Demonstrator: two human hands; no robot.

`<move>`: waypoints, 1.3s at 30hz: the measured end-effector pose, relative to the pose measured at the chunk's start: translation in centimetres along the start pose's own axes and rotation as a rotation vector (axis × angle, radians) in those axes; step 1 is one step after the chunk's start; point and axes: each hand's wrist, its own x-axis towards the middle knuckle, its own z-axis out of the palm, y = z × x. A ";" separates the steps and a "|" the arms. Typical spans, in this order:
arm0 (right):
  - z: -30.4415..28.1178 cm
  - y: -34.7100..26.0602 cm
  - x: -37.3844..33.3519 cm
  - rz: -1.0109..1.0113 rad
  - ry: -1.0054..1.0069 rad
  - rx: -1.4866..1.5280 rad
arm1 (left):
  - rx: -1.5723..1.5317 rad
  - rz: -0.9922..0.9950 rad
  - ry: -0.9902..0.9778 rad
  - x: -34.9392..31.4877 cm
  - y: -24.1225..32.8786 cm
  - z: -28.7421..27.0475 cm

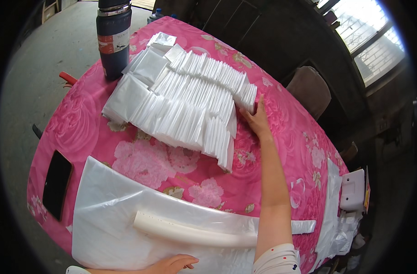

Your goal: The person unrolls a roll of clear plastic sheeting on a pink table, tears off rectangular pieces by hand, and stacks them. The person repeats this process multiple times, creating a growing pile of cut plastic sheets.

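Note:
Rows of folded clear plastic bags (190, 98) stand packed on edge across the middle of the table, with a few lying flatter at their left end. My right hand (257, 119) reaches to the right end of the far row, thumb and fingers apart, against the last bags there. Close to me lies a large sheet of clear plastic (110, 196). A long white tube (185, 232) rests across it, passing under my right forearm. My left hand (172, 264) lies low over this sheet, just nearer than the tube, with its fingers stretched out and holding nothing visible.
A dark bottle (114, 50) stands at the far left of the pink flowered tablecloth (76, 114). A black phone (57, 185) lies near the left edge. More plastic sheeting (329, 205) hangs at the right edge beside a white box (353, 189). Beyond is a chair (309, 89).

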 end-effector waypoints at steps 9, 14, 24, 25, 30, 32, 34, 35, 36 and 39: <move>-1.5 0.9 -2.0 0.018 0.059 0.156 | 0.011 -0.012 -0.023 0.1 0.2 -0.2; -2.3 -2.3 -8.0 -0.185 -0.141 0.038 | 0.015 0.012 -0.001 0.2 0.5 -0.3; 0.5 -8.0 -14.1 -0.239 -0.240 -0.250 | 0.061 0.037 0.013 0.4 0.9 -0.1; 1.0 -7.9 -14.0 -0.236 -0.203 -0.241 | 0.072 0.044 0.015 0.4 0.9 -0.1; 2.0 -8.0 -13.3 -0.217 -0.124 -0.272 | 0.076 0.061 0.012 0.3 0.9 -0.1; 2.0 -7.7 -13.7 -0.234 -0.118 -0.280 | 0.085 0.077 0.016 0.2 0.7 -0.1; 2.0 -7.8 -13.7 -0.220 -0.124 -0.266 | 0.110 0.100 0.022 0.1 0.7 0.0; 1.9 -7.8 -13.8 -0.212 -0.128 -0.260 | 0.125 0.087 -0.019 0.0 0.2 0.2; 1.6 -7.8 -14.1 -0.195 -0.149 -0.261 | 0.140 0.075 -0.060 -0.1 -0.7 0.5; 0.7 -8.2 -15.0 -0.168 -0.181 -0.254 | 0.185 0.066 -0.087 -0.2 -0.5 0.3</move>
